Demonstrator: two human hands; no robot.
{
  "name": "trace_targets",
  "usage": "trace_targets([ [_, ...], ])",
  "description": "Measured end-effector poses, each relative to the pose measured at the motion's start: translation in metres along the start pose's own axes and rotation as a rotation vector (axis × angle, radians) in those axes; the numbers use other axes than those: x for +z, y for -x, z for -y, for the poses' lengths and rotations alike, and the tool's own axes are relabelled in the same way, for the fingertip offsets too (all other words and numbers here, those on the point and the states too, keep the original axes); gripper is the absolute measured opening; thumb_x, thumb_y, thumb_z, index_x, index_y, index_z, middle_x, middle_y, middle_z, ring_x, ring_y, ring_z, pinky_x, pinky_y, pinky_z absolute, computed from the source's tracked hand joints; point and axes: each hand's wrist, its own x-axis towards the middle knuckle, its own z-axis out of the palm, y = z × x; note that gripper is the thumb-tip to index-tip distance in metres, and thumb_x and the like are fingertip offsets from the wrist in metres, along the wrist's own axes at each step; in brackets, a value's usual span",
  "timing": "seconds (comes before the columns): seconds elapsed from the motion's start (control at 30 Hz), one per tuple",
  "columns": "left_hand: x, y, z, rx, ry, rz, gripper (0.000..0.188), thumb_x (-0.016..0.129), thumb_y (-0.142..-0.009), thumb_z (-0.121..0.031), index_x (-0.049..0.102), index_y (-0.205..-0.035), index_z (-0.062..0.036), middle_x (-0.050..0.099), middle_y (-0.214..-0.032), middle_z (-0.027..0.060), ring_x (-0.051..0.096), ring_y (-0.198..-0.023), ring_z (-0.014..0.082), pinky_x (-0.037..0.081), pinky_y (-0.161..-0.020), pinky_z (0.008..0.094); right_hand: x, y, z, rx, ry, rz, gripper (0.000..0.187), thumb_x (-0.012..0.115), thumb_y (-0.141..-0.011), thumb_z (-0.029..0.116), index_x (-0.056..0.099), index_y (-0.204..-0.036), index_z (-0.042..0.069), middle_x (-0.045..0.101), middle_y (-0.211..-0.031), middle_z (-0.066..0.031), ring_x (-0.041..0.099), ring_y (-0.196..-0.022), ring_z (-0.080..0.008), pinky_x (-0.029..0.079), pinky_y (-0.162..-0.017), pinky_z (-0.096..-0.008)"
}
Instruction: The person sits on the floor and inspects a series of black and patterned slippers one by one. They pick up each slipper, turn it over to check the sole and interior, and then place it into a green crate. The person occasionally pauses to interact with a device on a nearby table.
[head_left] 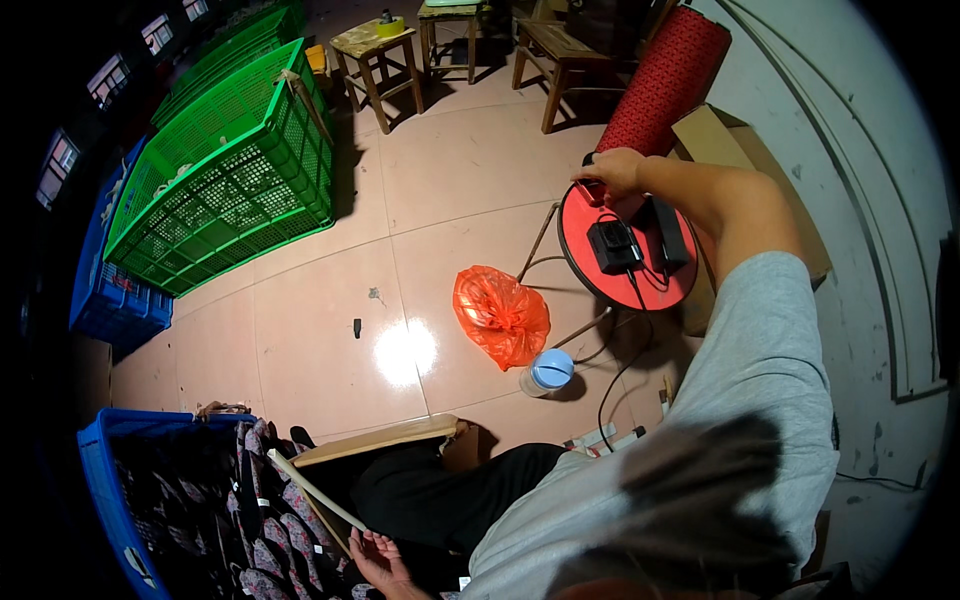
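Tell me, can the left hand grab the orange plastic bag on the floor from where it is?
Probably not without leaning. The left hand sits low by the blue crate, palm up near a thin stick. The orange plastic bag lies farther out on the floor, beyond the person's lap and a wooden board.

Person's own body, head view. Right arm: short grey sleeve [765, 330] of soft knit fabric, plain, no print or marking visible; it ends above the elbow, forearm bare below. The same grey cloth continues across the shoulder and chest toward the lower edge. Legs: black trousers [440, 490], plain, loosely creased. Right hand [610, 172] bare: no glove, ring or watch. Left hand [380, 560] bare; its sleeve is out of view.
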Motion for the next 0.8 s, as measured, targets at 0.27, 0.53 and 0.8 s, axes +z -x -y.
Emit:
trace_targets([
  [0.27,-0.0020,-0.0012,-0.0001,-0.006,0.012,0.006,0.026,0.057,-0.096,-0.029,0.066,-0.113,-0.0103,0.069,-0.084,0.0020,0.066,-0.074,0.0139,0.056,-0.066,0.0273,-0.0006,0.0028,0.0003,0.007,-0.004,0.021,0.081,0.083,-0.064,0.025,0.049,-0.138,0.028,0.064,-0.101,-0.0153,0.063,-0.098,-0.0345,0.050,-0.083,-0.0445],
  [0.53,-0.0030,-0.0024,0.0004,0.005,0.009,0.007,0.026,0.057,-0.096,-0.028,0.066,-0.112,-0.0105,0.069,-0.084,0.0018,0.066,-0.073,0.0137,0.056,-0.066,0.0274,0.0029,0.0024,-0.0030,-0.017,0.012,-0.003,0.075,0.080,-0.067,0.026,0.050,-0.136,0.028,0.066,-0.099,-0.0140,0.064,-0.095,-0.0340,0.051,-0.081,-0.0441],
  [0.8,-0.0051,-0.0002,-0.0023,0.014,0.022,0.031,0.025,0.058,-0.096,-0.028,0.065,-0.112,-0.0097,0.068,-0.085,0.0019,0.065,-0.077,0.0135,0.056,-0.069,0.0276,-0.0066,0.0032,0.0038,0.098,0.025,0.110,0.092,0.085,-0.062,0.026,0.043,-0.144,0.030,0.064,-0.115,-0.0136,0.060,-0.111,-0.0337,0.049,-0.088,-0.0445],
])
